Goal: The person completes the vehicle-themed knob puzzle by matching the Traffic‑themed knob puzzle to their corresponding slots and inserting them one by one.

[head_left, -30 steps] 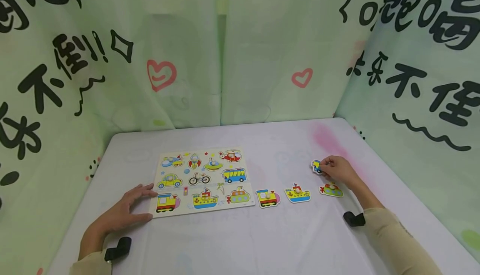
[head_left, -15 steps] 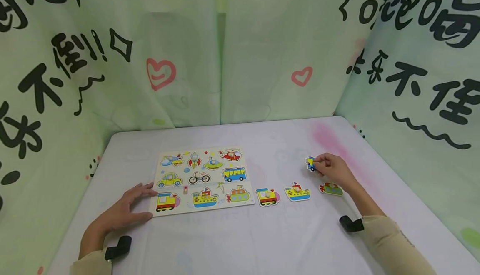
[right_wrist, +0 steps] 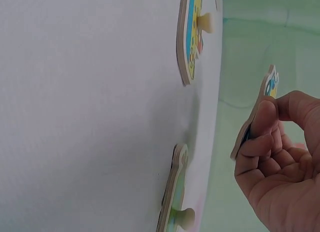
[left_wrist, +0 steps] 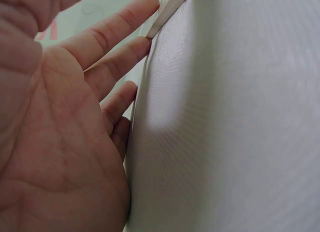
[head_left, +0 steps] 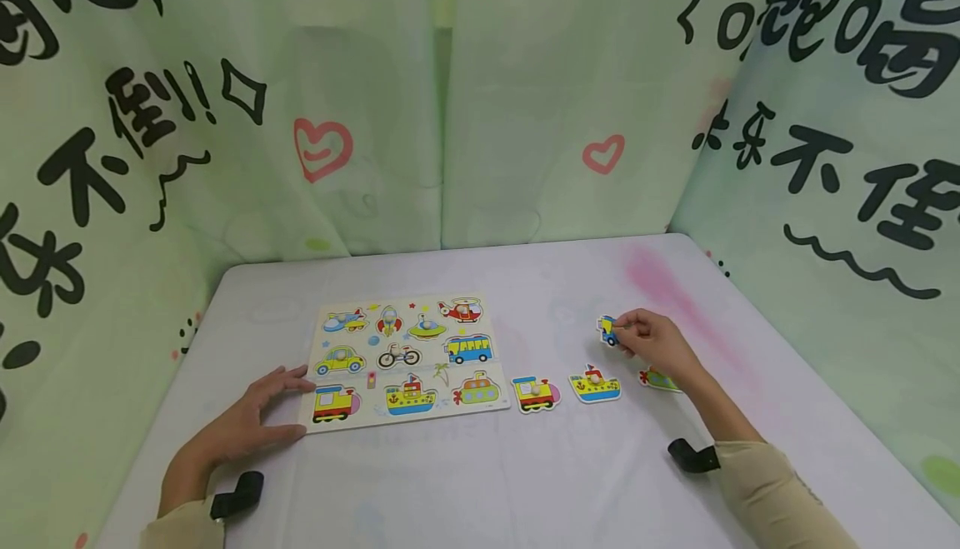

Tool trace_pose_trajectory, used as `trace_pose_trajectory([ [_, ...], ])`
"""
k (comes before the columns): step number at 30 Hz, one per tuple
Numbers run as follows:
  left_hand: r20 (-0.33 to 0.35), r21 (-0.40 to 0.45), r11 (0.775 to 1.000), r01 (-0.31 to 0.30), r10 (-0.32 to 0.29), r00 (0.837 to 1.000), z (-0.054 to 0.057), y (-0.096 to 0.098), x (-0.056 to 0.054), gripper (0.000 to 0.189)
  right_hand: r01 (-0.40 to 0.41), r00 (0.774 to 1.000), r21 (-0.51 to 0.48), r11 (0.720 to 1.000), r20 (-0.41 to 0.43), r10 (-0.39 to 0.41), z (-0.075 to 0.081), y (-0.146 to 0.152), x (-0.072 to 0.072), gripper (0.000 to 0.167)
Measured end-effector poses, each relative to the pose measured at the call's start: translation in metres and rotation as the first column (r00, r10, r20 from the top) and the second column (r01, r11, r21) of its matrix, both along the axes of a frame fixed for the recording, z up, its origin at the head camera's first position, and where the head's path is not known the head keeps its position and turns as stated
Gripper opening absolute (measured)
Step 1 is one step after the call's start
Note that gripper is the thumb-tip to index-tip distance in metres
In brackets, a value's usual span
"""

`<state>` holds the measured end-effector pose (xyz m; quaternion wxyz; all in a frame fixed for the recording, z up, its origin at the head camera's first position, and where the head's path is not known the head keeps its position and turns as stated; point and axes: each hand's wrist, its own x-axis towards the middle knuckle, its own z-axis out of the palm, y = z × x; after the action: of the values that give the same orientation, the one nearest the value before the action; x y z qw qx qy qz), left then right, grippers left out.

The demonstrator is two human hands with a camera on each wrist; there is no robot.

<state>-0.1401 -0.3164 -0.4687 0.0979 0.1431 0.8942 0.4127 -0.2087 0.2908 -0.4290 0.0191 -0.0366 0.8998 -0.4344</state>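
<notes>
My right hand (head_left: 660,345) pinches a yellow-and-blue wooden puzzle piece (head_left: 606,330) above the table; the fingers cover part of its picture. In the right wrist view the piece (right_wrist: 267,89) is seen nearly edge-on, off the tabletop. My left hand (head_left: 251,416) rests at the left edge of the puzzle board (head_left: 367,423), its fingers extended and touching it. The board shows vehicle pictures in rows. Right of the board lie a train piece (head_left: 536,395), a ship piece (head_left: 596,385) and a submarine piece (head_left: 657,379), the last partly hidden by my right hand.
A white cloth covers the table (head_left: 450,482), with a pink patch (head_left: 651,274) at the back right. Green curtains (head_left: 510,182) with black lettering enclose the back and both sides. Round knobs (right_wrist: 204,23) stand up from the loose pieces.
My right hand has carried the yellow-and-blue puzzle piece leftward, toward the board, and now covers part of the submarine piece. My left hand and the board have stayed in place.
</notes>
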Motion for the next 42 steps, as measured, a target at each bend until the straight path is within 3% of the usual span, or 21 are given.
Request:
trace_pose_trajectory([
  [17, -0.010, -0.003, 1.000, 0.003, -0.003, 1.000, -0.001, -0.001, -0.002, 0.052, -0.066, 0.997, -0.029, 0.997, -0.029, 0.065, 0.004, -0.035, -0.006, 0.023],
  [24, -0.018, 0.015, 1.000, 0.009, -0.009, 1.000, -0.001, -0.001, -0.002, 0.052, -0.093, 0.996, -0.101, 0.991, -0.014, 0.092, 0.008, -0.057, -0.012, 0.020],
  [30, 0.013, -0.004, 1.000, -0.008, 0.008, 1.000, -0.001, 0.001, 0.000, 0.053, -0.133, 0.991, -0.154, 0.979, -0.039, 0.129, 0.014, -0.075, -0.018, 0.022],
  [42, 0.020, -0.011, 1.000, -0.011, 0.011, 1.000, -0.002, 0.001, -0.001, 0.053, -0.129, 0.992, -0.218, 0.968, -0.027, 0.126, 0.019, -0.100, -0.024, 0.021],
])
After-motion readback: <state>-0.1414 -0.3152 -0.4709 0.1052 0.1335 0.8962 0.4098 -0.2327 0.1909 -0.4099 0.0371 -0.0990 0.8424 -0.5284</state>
